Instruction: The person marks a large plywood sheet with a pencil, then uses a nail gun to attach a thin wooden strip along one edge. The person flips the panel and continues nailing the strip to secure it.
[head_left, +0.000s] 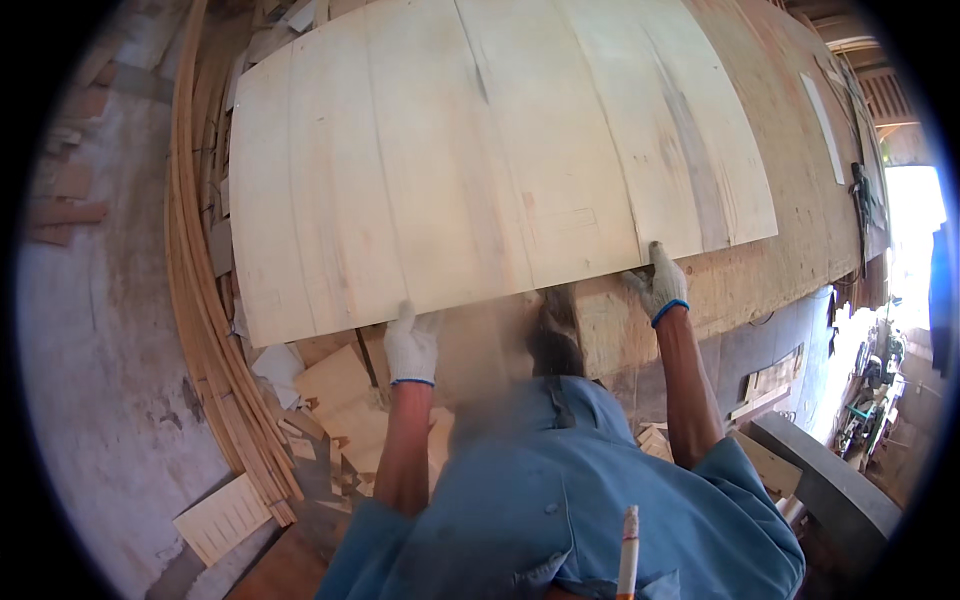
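A large pale wooden panel (480, 150), streaked with grain lines and grey-brown stains, lies tilted in front of me, its near edge jutting over a workbench (620, 320). My left hand (412, 345), in a white knit glove with a blue cuff, grips that edge at the left, thumb on top. Farther right, my right hand (658, 285), gloved the same way, pinches the edge with its thumb on the upper face. The fingers under the panel are hidden. Between my hands, a dark shape (555, 335) below the edge is too blurred to make out.
Long thin wood strips (190, 250) run along the left. Offcuts and scraps (335, 400) litter the floor below my left hand. A slotted board (222, 518) lies at lower left. A grey curved-edged surface (830, 480) stands at lower right. A cigarette (628, 550) shows near the bottom.
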